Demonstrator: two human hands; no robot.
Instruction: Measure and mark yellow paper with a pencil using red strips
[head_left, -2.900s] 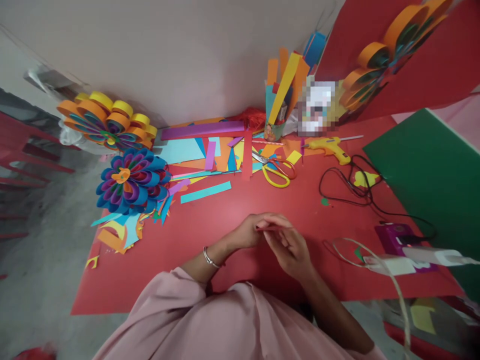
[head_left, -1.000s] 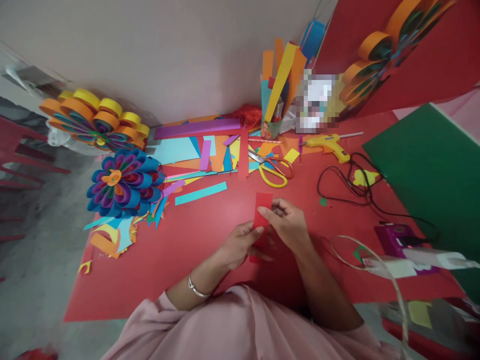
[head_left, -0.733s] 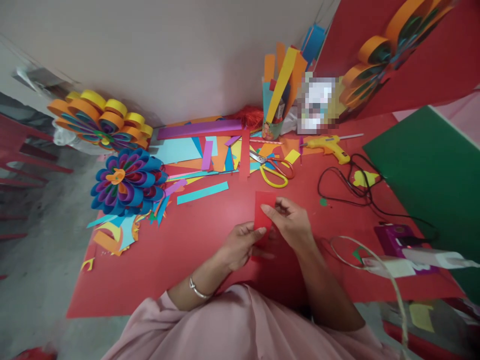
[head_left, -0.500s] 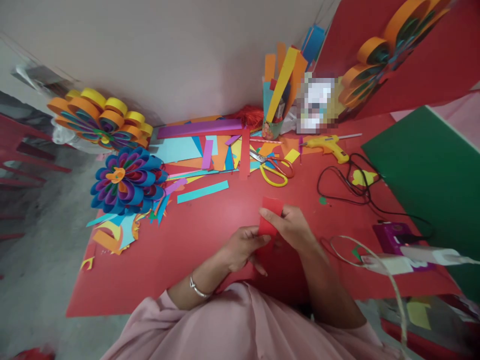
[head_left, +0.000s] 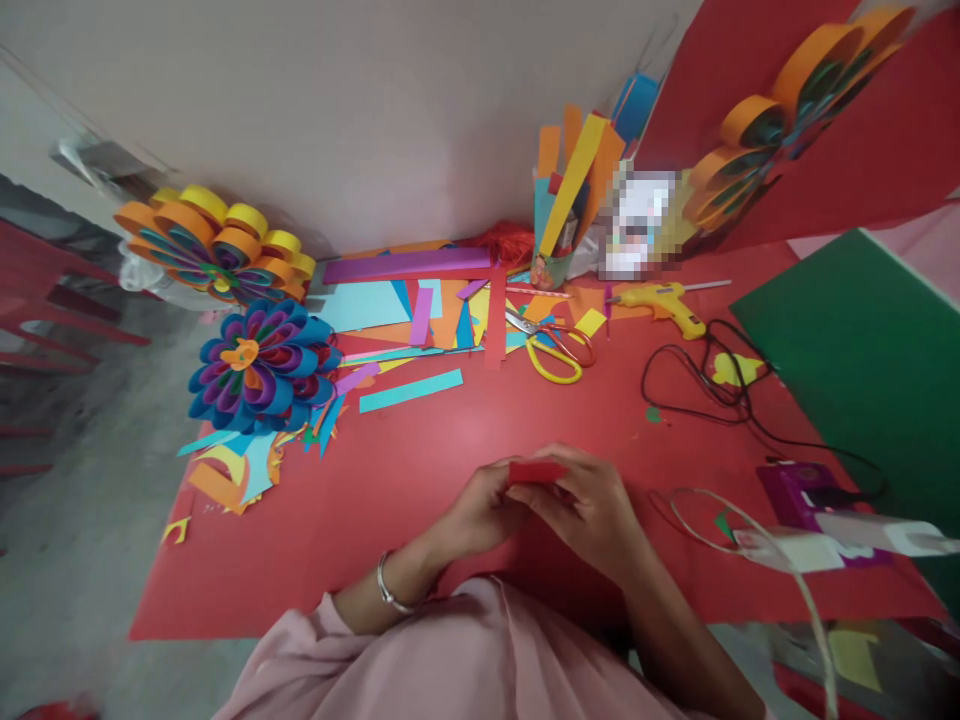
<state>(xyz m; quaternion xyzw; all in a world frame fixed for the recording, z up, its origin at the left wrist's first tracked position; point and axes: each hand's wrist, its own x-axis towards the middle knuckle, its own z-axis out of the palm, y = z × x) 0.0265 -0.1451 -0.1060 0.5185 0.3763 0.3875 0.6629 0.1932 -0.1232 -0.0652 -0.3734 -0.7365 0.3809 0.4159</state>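
Between my two hands is a red paper strip (head_left: 537, 472), held above the near part of the red table. My left hand (head_left: 484, 510) closes on its left end, the fingers partly hidden. My right hand (head_left: 592, 500) grips it from the right, thumb below and fingers curled over the far side. Only a short, flat-looking part of the strip shows; I cannot tell whether it is folded. Beyond my hands lie scissors (head_left: 553, 360) with one yellow and one red handle, and a turquoise paper strip (head_left: 411, 391).
Paper flowers, one blue and purple (head_left: 262, 365) and one orange and yellow (head_left: 217, 245), stand at the left. Coloured paper scraps lie along the wall. At the right are a yellow glue gun (head_left: 671, 303), its black cord (head_left: 690, 395), a purple power strip (head_left: 799, 490) and a green board (head_left: 832, 330).
My hands have come closer together around the red strip. It stood upright with much of its length showing; now only a short, wide part is seen. The view has shifted slightly.
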